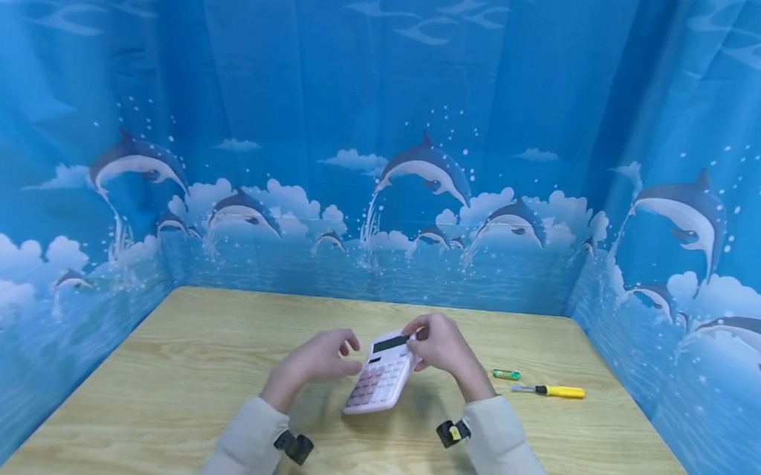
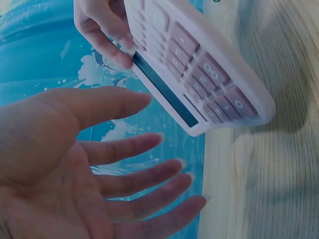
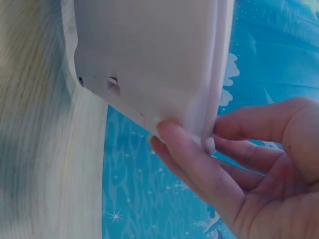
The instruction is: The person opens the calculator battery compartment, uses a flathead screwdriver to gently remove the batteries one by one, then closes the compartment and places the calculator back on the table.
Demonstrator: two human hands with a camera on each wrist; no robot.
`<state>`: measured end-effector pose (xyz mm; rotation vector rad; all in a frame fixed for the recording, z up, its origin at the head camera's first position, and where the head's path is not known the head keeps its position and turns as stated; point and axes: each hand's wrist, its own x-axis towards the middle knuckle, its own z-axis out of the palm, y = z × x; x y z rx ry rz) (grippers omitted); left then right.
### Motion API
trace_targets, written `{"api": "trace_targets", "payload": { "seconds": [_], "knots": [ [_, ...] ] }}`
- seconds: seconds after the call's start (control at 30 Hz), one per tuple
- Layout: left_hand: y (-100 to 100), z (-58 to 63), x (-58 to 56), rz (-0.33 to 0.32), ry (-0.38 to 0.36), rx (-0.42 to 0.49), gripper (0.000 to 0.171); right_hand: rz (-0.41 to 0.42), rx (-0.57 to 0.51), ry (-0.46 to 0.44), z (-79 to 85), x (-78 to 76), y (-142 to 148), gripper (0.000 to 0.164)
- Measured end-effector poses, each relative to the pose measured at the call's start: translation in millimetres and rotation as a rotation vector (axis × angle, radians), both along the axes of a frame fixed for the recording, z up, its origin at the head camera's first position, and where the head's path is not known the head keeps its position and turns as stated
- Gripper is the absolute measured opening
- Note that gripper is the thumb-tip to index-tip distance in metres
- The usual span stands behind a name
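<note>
A pale pink calculator (image 1: 379, 375) is tilted over the table, its dark display at the far end and its keys facing the person. My right hand (image 1: 438, 343) pinches its upper right corner between thumb and fingers. The right wrist view shows the calculator's plain back (image 3: 144, 55), with a small notch near one end and fingertips pressed on the corner. My left hand (image 1: 320, 359) is beside the calculator's left edge. In the left wrist view that hand (image 2: 99, 159) has its fingers spread and relaxed, apart from the calculator (image 2: 199, 69).
On the wooden table (image 1: 221, 389), right of the right hand, lies a green battery (image 1: 506, 374). Just in front of it is a screwdriver (image 1: 559, 391) with a yellow and black handle. A blue curtain (image 1: 337, 100) printed with dolphins surrounds the table's back and sides.
</note>
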<state>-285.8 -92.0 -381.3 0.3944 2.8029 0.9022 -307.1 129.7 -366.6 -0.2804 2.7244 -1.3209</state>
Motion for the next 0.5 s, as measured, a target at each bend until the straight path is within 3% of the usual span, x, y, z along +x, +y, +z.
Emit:
{"api": "trace_targets", "payload": {
  "seconds": [0.5],
  "knots": [
    [-6.1,-6.8,-2.1,0.09,-0.147,0.072,0.053,0.055,-0.057,0.04,1.3,-0.2,1.4,0.016]
  ]
}}
